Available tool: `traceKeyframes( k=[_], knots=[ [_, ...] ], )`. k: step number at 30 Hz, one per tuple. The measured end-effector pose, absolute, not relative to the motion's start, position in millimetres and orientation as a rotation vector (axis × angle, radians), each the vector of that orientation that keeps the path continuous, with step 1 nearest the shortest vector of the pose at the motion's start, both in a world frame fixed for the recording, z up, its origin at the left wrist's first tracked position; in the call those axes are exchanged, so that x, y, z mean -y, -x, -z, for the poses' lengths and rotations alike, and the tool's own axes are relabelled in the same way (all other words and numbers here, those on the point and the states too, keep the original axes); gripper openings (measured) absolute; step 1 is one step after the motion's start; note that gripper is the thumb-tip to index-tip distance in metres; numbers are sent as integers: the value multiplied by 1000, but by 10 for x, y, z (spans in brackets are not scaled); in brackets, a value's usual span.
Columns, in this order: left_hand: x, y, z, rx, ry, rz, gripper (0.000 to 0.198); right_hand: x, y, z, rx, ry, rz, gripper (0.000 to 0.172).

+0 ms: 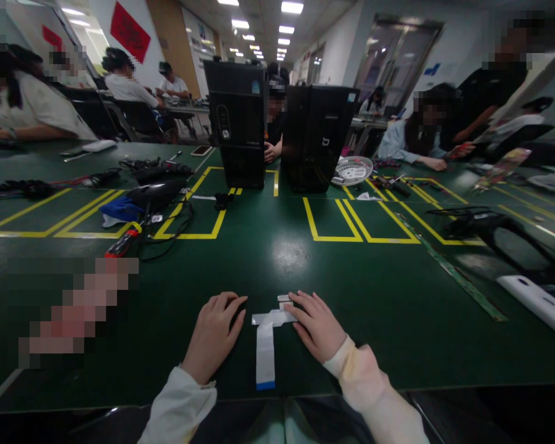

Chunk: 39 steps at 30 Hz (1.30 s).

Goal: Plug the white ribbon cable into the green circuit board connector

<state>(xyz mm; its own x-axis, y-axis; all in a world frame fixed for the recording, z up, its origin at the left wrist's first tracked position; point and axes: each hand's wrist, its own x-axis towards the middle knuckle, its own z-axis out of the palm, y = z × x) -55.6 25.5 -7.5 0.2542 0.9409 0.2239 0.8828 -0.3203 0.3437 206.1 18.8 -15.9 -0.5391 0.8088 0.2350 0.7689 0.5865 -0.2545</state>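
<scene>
A white flat ribbon cable [265, 357] with a blue end strip lies on the green table in front of me. Its upper part is folded across into a short sideways arm, with a small pale tab at the upper right. My right hand [318, 324] rests palm down, its fingertips on the right part of the cable, fingers loosely spread; they hide some of that end. To the left of the cable, my left hand [216, 330] lies on the table with thumb and fingers apart, holding nothing and not touching the cable.
Two black computer towers [243, 123] [317, 135] stand across the table. At left are a red-and-black handled tool [123, 242], a blue item [123, 211] and black cables [97, 179]. A green circuit strip [460, 280] and a white device [536, 305] lie right. People sit around.
</scene>
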Motion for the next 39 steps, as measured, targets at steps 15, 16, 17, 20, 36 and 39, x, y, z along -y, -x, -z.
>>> traceKeyframes(
  k=[15,16,17,20,36,39],
  knots=[
    [-246,535,63,-1714,-2397,-532,48,-598,-3037,177,2237,1668,183,56],
    [-247,537,62,-1713,-2392,-532,48,-696,-3310,188,2123,1794,258,56],
    [-246,539,62,-1712,-2384,-531,48,-779,-3589,198,1976,1956,326,56],
    [-242,545,65,-1714,-2363,-534,48,-886,-4341,213,1523,2375,397,58],
    [-244,554,103,-1738,-2354,-500,42,-850,-5405,280,1429,2693,66,69],
    [-245,559,119,-1735,-2366,-502,42,-826,-5401,287,1454,2707,75,67]
  ],
)
